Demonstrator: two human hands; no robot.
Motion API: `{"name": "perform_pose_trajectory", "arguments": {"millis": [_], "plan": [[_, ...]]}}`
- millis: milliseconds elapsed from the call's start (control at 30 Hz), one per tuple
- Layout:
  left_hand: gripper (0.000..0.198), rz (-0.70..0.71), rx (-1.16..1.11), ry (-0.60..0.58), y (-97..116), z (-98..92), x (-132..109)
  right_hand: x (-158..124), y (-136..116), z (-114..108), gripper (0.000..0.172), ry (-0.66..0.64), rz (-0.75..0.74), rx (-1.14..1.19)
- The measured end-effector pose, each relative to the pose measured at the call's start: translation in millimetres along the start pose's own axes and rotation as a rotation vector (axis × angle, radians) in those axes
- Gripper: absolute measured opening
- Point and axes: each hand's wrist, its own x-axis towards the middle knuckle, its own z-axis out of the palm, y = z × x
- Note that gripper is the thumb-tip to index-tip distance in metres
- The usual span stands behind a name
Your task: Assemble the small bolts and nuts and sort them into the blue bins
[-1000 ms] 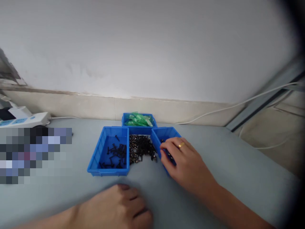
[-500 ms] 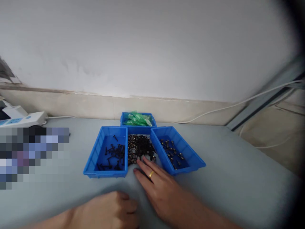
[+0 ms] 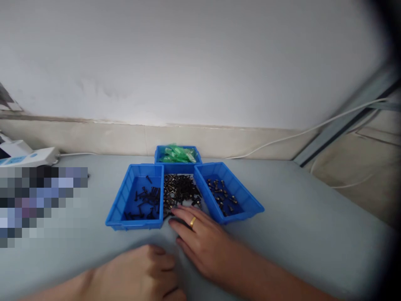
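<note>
A loose pile of small black screws (image 3: 181, 190) lies on the grey table between two blue trays. My right hand (image 3: 200, 240), with a gold ring, lies flat with fingers stretched out, its fingertips touching the near edge of the pile. The left blue tray (image 3: 124, 200) holds several longer black screws. Short dark screws sit in the right blue tray (image 3: 242, 196). Behind them a third blue tray (image 3: 160, 152) holds green plastic pieces. My left hand (image 3: 140, 274) rests on the table at the bottom, fingers curled under loosely, nothing visible in it.
A white power strip (image 3: 28, 156) lies at the far left by the wall. A white cable (image 3: 313, 127) runs along the wall to the right. The table's right edge (image 3: 338, 200) drops off toward the floor.
My right hand left the right tray, crossed to the screw pile, and now has pulled slightly left with fingertips on its near edge. The left hand shifted a little left and down.
</note>
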Motion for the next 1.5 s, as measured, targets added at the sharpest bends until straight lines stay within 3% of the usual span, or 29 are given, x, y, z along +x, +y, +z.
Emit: {"name": "perform_pose_trajectory", "arguments": {"millis": [233, 500, 633, 967, 1267, 1500], "plan": [[0.026, 0.014, 0.018, -0.024, 1.4, -2.9, -0.2, 2.4, -0.4, -6.8, 0.016, -0.093, -0.05, -0.006], [0.027, -0.007, 0.006, 0.02, 2.3, -2.8, -1.3, -1.9, -0.7, -5.3, 0.023, 0.02, -0.099, -0.179], [0.028, -0.002, 0.027, -0.001, 0.3, -3.2, 1.1, -1.5, 0.2, -7.0, 0.016, -0.03, -0.099, -0.219], [0.026, 0.014, -0.004, -0.031, 1.6, -2.0, -2.1, -0.1, 1.9, -7.9, 0.01, -0.052, -0.062, -0.043], [0.026, 0.014, 0.019, -0.029, 0.2, -6.7, 2.4, -0.8, 7.6, 3.8, 0.009, 0.006, -0.088, -0.067], [0.025, 0.02, -0.012, -0.063, -0.9, -5.9, 1.3, -2.7, 8.1, 5.5, 0.007, -0.058, -0.112, -0.106]]}}
